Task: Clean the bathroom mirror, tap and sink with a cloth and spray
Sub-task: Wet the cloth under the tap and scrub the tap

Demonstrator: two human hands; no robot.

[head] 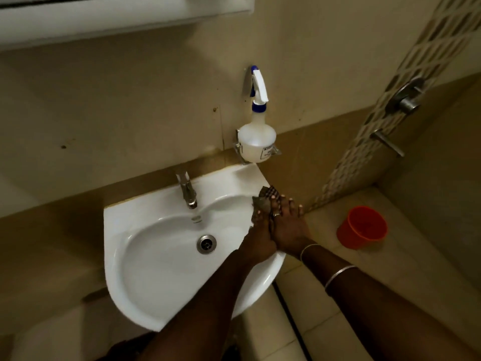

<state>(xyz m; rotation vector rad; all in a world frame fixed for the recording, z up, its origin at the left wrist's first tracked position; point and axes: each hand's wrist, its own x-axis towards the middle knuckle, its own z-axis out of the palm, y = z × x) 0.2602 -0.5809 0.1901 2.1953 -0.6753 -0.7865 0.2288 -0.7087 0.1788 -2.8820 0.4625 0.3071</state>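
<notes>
White sink (135,269), checked brown cloth (268,198) — orange bucket (361,227), blue-trimmed white spray bottle (256,142).

Head camera looks steeply down, close above the sink (125,256).

The cloth (266,201) lies mostly hidden under both hands; the spray bottle (256,144) label is unreadable; the mirror (125,16) is cut off at the top edge.

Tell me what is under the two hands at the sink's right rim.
A checked cloth lies pressed under both hands on the sink rim; most of it is covered.
</notes>
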